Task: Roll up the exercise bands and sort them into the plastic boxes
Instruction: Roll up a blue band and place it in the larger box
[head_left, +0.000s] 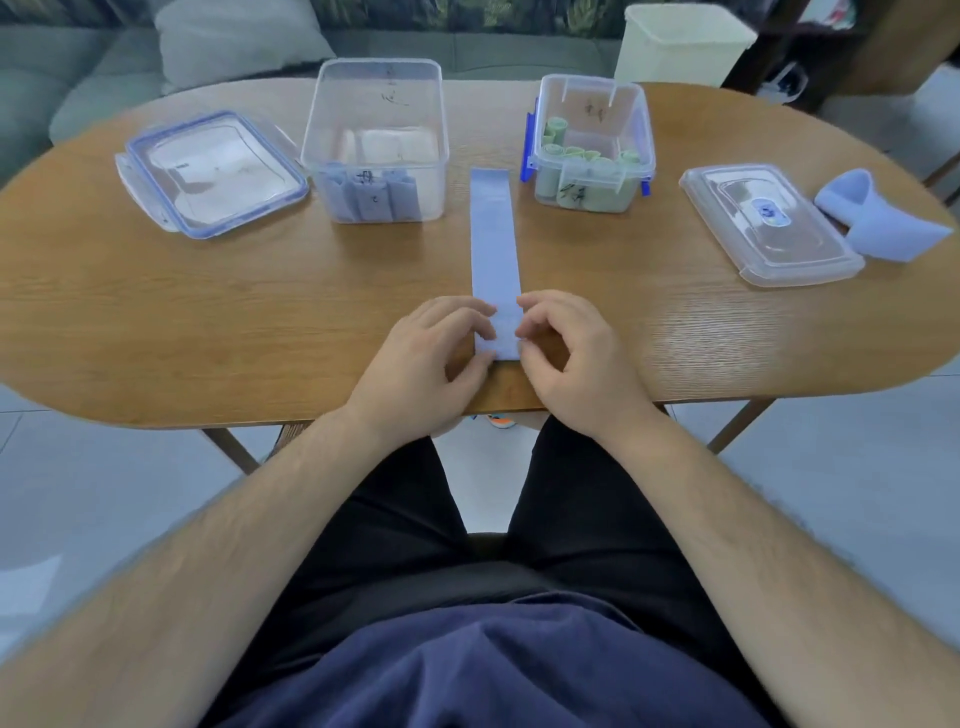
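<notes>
A lilac exercise band (493, 234) lies flat and straight on the wooden table (208, 322), running away from me. Its near end sits between my hands at the table's front edge. My left hand (421, 364) pinches the left side of that end, and my right hand (571, 348) pinches the right side. A tall clear box (376, 140) at the back left holds several rolled lilac bands. A smaller clear box (592, 140) with blue clips at the back right holds several rolled green bands. Another loose lilac band (878, 218) lies at the far right.
A clear lid with blue trim (213, 174) rests left of the tall box. A second clear lid (769, 223) lies right of the green-band box. A cream bin (680, 44) stands behind the table. My legs are under the front edge.
</notes>
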